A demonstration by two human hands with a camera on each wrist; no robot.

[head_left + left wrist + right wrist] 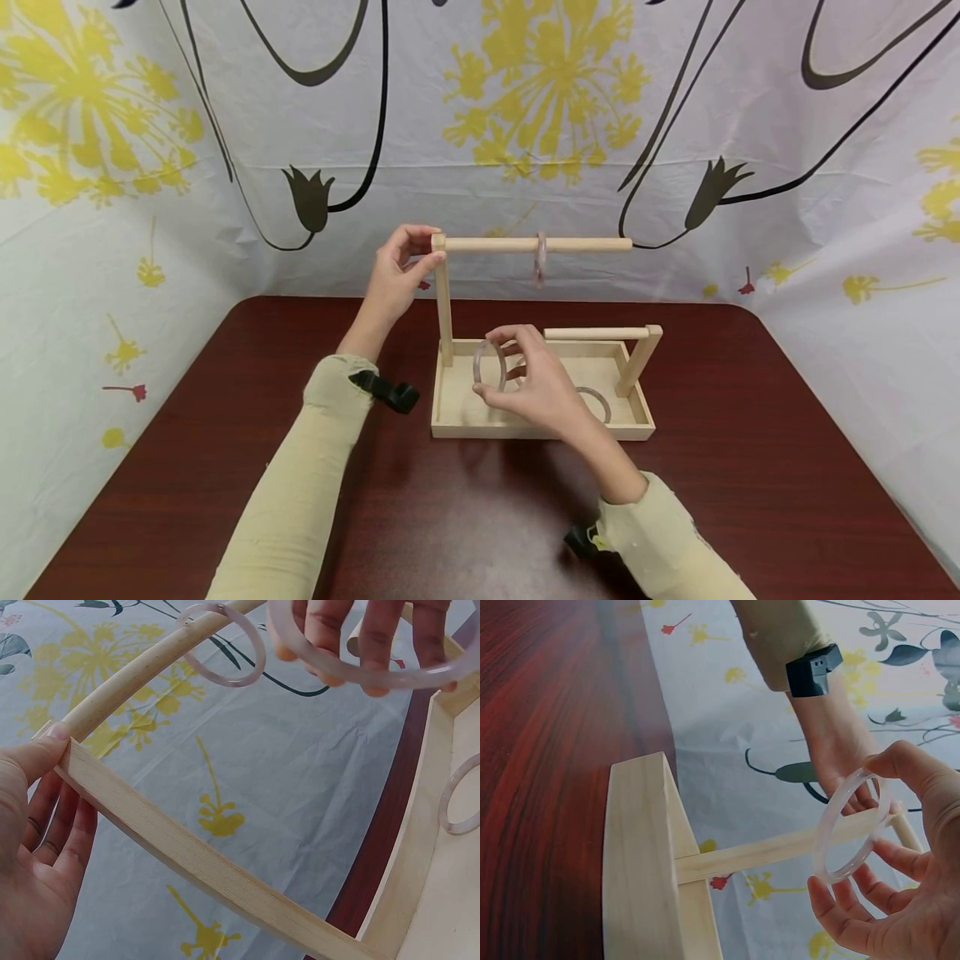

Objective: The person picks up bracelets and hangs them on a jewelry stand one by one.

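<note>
My left hand point(397, 271) grips the top corner of a wooden stand's tall post point(444, 312), thumb and fingers on either side of it. From that corner a round rod point(585, 245) runs right, with one pale translucent bangle point(541, 260) hanging on it. Over the tray, my right hand point(536, 379) pinches another pale bangle point(826, 832) upright between thumb and fingers. The wooden tray point(480, 432) forms the stand's base, and a further bangle point(600, 402) lies in it, partly hidden behind the right hand.
A shorter post point(639, 362) at the tray's right end carries a lower rod point(592, 333) pointing left. The stand sits on a dark red-brown table point(420, 517). A patterned cloth point(420, 117) hangs behind and at the sides.
</note>
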